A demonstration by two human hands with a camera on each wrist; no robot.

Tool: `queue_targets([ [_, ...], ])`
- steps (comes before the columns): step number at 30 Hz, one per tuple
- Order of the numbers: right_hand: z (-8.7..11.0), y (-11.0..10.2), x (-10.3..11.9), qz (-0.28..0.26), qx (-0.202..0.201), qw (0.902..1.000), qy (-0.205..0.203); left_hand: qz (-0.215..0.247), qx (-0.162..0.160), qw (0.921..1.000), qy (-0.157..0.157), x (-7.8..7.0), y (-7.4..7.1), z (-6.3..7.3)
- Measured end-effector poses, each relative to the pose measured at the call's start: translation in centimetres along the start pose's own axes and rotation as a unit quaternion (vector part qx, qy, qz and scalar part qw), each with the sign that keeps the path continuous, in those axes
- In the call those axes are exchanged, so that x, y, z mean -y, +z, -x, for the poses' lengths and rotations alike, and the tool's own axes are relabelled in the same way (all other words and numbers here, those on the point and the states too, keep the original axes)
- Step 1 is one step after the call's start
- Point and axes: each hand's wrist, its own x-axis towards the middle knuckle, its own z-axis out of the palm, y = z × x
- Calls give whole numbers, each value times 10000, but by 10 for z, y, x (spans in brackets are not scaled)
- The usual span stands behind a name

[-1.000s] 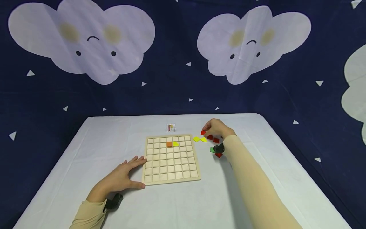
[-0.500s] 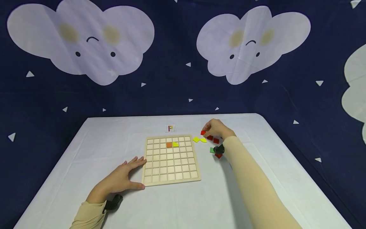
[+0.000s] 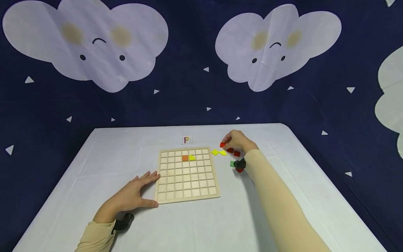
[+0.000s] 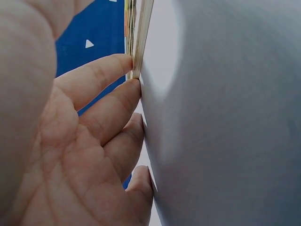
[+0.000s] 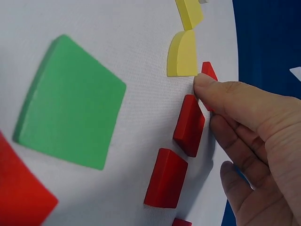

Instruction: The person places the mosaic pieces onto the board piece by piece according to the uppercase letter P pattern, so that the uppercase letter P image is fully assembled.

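Observation:
A square wooden grid board (image 3: 188,176) lies on the table, with an orange square tile (image 3: 185,158) and a yellow quarter-round tile (image 3: 192,158) side by side in its second row. My left hand (image 3: 132,195) is spread at the board's left edge, thumb and fingertips against the frame. Beyond the board's upper right, my right hand (image 3: 238,140) pinches a red tile (image 3: 222,145) between thumb and fingers; the thumb hides part of it in the right wrist view. Near that hand lie two more red tiles (image 5: 189,126) and a yellow quarter-round tile (image 5: 183,54).
A small printed pattern card (image 3: 186,140) lies behind the board. Right of the board are a yellow square tile (image 3: 215,152), a green tile (image 5: 73,103) and another red tile (image 3: 239,170) under the right wrist. A dark blue cloud-print curtain (image 3: 189,105) hangs behind the table.
The head view has shifted slightly. Both hands stay in place, the right at the red tile and the left at the board's edge.

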Motion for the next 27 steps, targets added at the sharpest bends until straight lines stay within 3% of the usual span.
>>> queue_targets([
  [9, 1, 1, 2, -119, -52, 9999, 79, 5, -12, 10000, -34, 2, -1, -1],
  [22, -4, 8, -4, 127, -125, 9996, -205, 34, 31, 10000, -67, 2, 0, 0],
  [27, -6, 9, 2, -26, -128, 9993, -359, 4, 23, 9999, -110, 2, 0, -1],
])
